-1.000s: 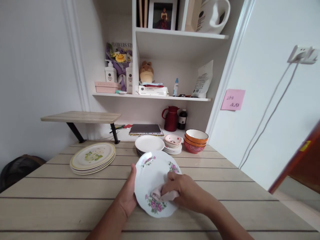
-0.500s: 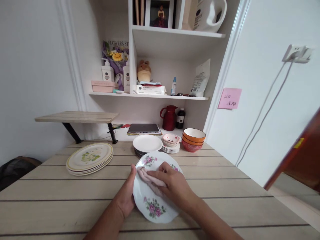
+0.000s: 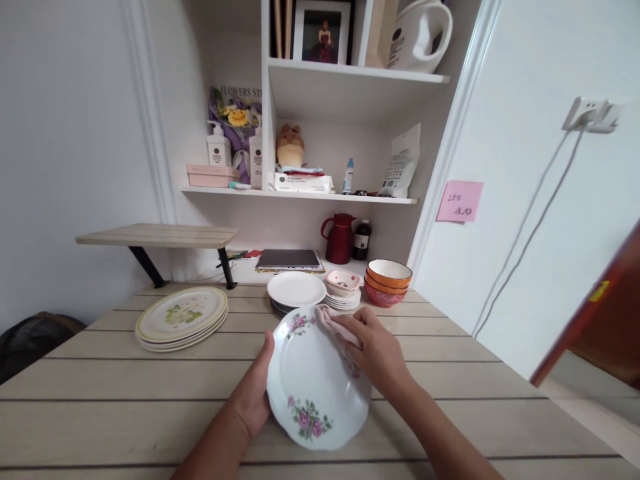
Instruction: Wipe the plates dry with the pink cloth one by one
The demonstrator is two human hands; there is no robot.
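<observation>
A white plate (image 3: 320,377) with pink rose decorations and a wavy rim is tilted up toward me over the table. My left hand (image 3: 257,387) grips its left edge, thumb along the front rim and the other fingers hidden behind. On the plate's upper right rim, my right hand (image 3: 375,347) presses a bunched pale pink cloth (image 3: 337,325). The fingers of that hand are closed on the cloth, which covers part of the flower pattern there.
Yellow-rimmed oval plates (image 3: 183,317) are stacked at left, below a small raised shelf (image 3: 160,235). Behind my plate stand stacked round plates (image 3: 296,289), small dishes (image 3: 343,283) and bowls (image 3: 389,275). A red jug (image 3: 340,240) and dark bottle (image 3: 361,240) stand farther back.
My right hand has moved the cloth from the plate's upper left and middle to its upper right rim. My left hand keeps its hold on the left edge.
</observation>
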